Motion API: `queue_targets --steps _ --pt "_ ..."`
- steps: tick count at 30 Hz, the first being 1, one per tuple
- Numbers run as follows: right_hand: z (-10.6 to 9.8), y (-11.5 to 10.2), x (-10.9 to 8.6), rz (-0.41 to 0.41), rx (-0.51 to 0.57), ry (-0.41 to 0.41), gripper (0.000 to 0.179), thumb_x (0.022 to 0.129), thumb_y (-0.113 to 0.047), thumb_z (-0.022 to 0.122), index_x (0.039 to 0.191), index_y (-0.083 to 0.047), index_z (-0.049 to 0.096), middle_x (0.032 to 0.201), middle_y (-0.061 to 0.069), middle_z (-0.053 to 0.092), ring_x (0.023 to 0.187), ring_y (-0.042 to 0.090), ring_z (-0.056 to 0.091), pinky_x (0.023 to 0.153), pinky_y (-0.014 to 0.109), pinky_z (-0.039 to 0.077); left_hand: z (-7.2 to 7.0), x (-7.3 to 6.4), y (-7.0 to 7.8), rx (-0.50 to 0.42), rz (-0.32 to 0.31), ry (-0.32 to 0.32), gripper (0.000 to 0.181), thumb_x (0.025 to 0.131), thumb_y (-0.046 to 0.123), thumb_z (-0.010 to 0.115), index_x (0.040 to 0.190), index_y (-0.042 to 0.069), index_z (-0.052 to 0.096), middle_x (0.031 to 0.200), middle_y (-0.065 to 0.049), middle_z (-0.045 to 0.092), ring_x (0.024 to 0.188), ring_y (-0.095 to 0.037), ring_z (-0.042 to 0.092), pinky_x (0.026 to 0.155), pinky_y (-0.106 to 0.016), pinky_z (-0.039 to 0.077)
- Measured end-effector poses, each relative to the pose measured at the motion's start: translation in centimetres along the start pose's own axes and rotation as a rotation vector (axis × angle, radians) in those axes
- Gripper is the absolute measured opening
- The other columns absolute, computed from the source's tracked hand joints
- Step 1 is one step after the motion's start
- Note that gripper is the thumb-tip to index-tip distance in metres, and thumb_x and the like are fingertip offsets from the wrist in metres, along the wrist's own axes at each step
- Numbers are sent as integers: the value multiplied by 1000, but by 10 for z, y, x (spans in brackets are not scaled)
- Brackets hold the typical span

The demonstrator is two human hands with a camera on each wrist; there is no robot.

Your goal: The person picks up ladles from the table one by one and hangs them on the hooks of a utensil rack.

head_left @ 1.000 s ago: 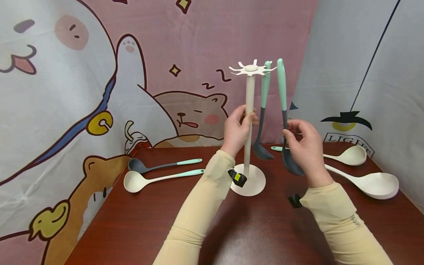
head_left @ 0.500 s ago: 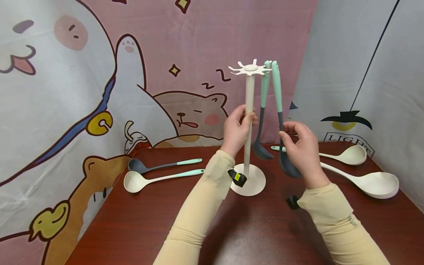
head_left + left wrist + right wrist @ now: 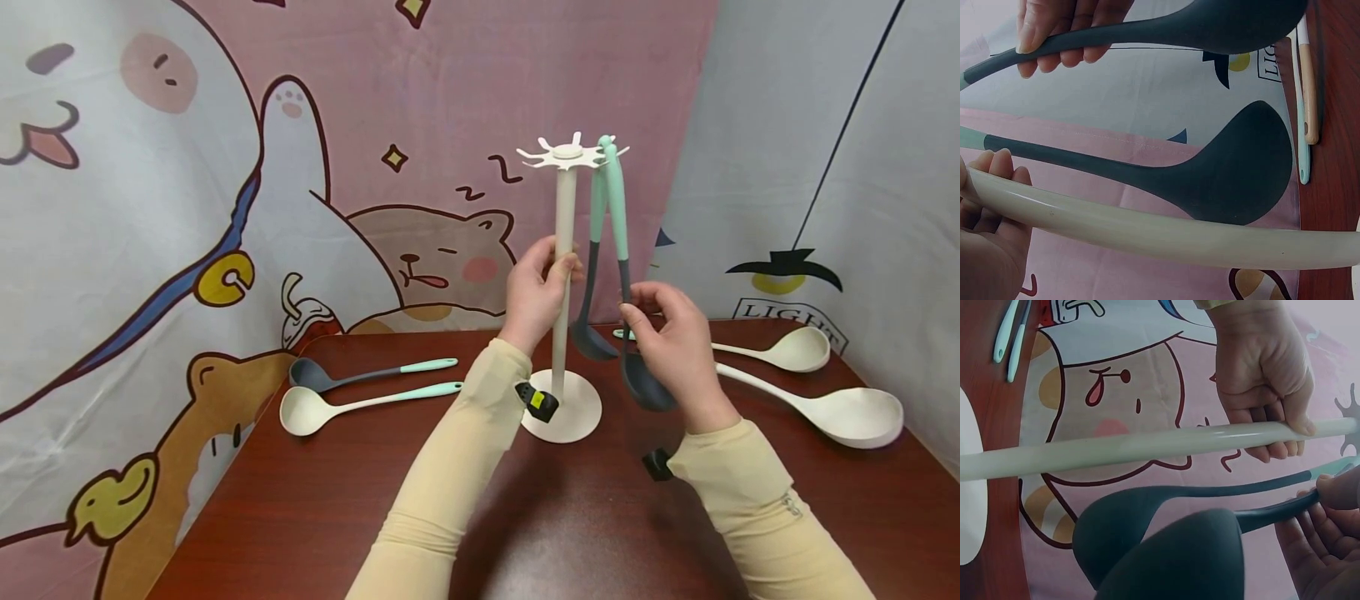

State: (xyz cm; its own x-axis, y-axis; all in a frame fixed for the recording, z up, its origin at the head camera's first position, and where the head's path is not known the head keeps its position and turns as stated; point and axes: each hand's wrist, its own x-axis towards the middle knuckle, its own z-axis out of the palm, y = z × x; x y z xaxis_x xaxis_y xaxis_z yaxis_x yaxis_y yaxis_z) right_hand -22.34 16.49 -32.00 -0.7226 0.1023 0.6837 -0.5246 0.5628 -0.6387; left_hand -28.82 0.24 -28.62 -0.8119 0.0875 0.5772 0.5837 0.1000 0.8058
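My left hand [image 3: 534,292] grips the pole of a white utensil stand [image 3: 566,204], with a ring of hooks on top and a round base on the table. A dark grey ladle [image 3: 594,342] with a mint handle hangs from a hook on its right side. In front of it, my right hand [image 3: 678,354] pinches a second dark grey ladle [image 3: 617,204] by the neck, thumb against fingers. This ladle is nearly upright, bowl down, and its handle tip overlaps the hooks. In the right wrist view, the held ladle's bowl [image 3: 1179,556] partly covers the hanging one [image 3: 1107,522].
On the table's left lie a dark grey ladle [image 3: 309,377] and a white ladle [image 3: 303,412], both with mint handle ends. To the right lie a white spoon [image 3: 802,350] and a bigger white ladle [image 3: 858,419]. Printed cloth [image 3: 465,75] hangs behind the table [image 3: 570,525].
My right hand has moved left and slightly down with the ladle, bringing its handle tip from beside the hooks to overlapping them. My left hand has stayed on the pole.
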Motion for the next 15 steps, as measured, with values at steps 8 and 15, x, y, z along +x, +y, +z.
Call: queue_targets --steps 8,15 --pt "3 -4 -1 -3 48 -37 14 95 -3 66 106 6 65 95 13 63 82 4 54 66 12 44 1 1 0 -19 -1 6 17 99 9 61 113 1 66 87 -7 68 79 -12 69 74 -24 55" --pt "6 -6 -3 11 81 -80 16 96 -6 64 107 5 63 97 13 63 82 3 56 69 11 47 1 0 0 -29 -8 4 20 100 11 61 115 -1 65 87 -6 67 80 -13 69 75 -25 56"
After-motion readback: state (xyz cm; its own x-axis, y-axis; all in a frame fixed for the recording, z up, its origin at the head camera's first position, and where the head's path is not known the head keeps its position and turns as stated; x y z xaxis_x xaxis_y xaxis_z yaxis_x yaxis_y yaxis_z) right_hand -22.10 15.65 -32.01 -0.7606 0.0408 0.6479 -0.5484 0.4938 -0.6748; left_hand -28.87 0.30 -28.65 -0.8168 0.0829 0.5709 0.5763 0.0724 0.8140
